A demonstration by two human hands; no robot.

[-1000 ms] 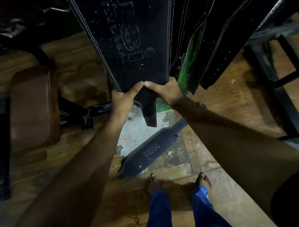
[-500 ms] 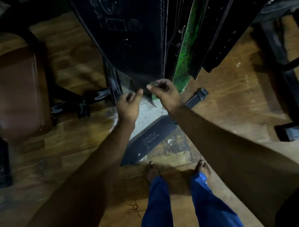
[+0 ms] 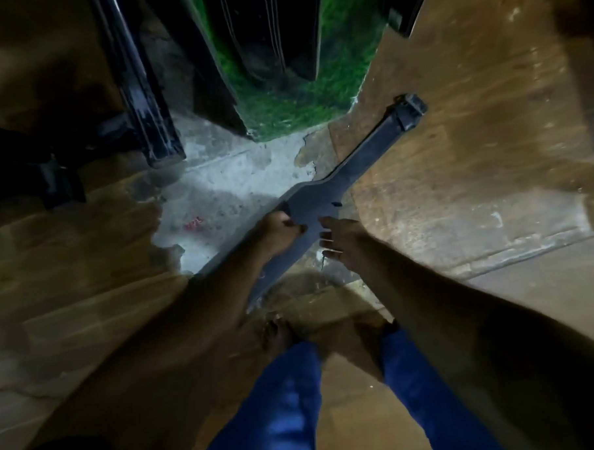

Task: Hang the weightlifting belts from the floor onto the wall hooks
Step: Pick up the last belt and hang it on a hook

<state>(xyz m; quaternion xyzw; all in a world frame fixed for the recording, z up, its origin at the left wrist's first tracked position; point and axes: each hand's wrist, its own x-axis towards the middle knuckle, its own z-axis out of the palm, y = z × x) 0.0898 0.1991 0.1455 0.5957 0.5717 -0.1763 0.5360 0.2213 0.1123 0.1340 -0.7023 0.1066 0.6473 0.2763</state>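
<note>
Feet: two bare feet at 6 o'clock on the worn wooden floor (image 3: pixel 457 190), blue trouser legs above them.
Left hand (image 3: pixel 278 229): fingers curled round the near edge of the long flat dark leather belt (image 3: pixel 325 198); frame blurred, grip judged partial.
Right hand (image 3: pixel 340 238): fingers spread, just beside the belt's right edge, gripping nothing.
Belt on floor: one, lying diagonally, 7 to 1 o'clock, metal buckle (image 3: pixel 409 109) at the far end.
Hung black belts (image 3: pixel 266 32): at 12 o'clock, several overlapping; exact count cannot be told.
Progress: some belts hung; one visible belt left to lift and hook.
</note>
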